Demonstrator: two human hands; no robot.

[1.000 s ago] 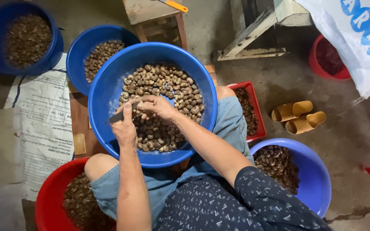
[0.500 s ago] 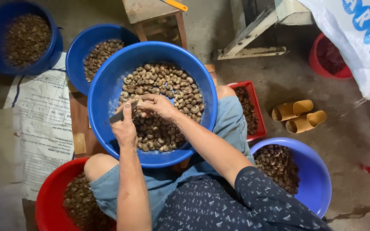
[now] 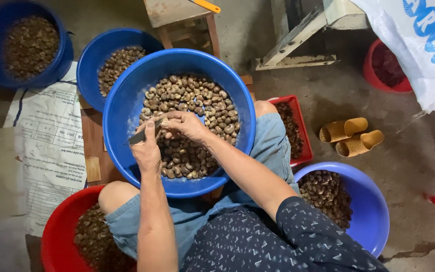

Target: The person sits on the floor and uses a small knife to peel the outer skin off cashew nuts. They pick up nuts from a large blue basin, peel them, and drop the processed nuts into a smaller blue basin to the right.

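- Left hand [image 3: 147, 151] is closed round a small knife [image 3: 144, 135], dark blade pointing to frame left, held over the big blue basin [image 3: 127, 111] at frame centre.
- Right hand [image 3: 185, 126] has its fingers pinched narrow at the blade; a nut is probably between them, but it is hidden and I cannot tell for sure.
- Both hands meet just above the heap of nuts [image 3: 202, 106] in that basin, which rests on the person's lap.
- Risk, as judged: blade edge sits right against the right fingertips; a slip on a hard shell could cut them.
- Risk: the basin is balanced on the knees; a shift of a leg could tip it and spill nuts onto the floor.
- Containers: second blue basin [image 3: 94, 65], upper left, partly tucked behind the big one, part filled with similar nuts.
- Third blue basin [image 3: 6, 75], far upper left, holds darker, finer pieces.
- Red basin [image 3: 59, 226], lower left, holds dark brown shells or nuts.
- Red tray [image 3: 300, 131], right of the knee, holds dark pieces.
- Blue basin [image 3: 373, 211], lower right, about half full of dark nuts.
- Red bucket [image 3: 378, 75], upper right, contents too dark to tell.
- Pair of yellow sandals [image 3: 351, 136] lies on the floor, right of centre.
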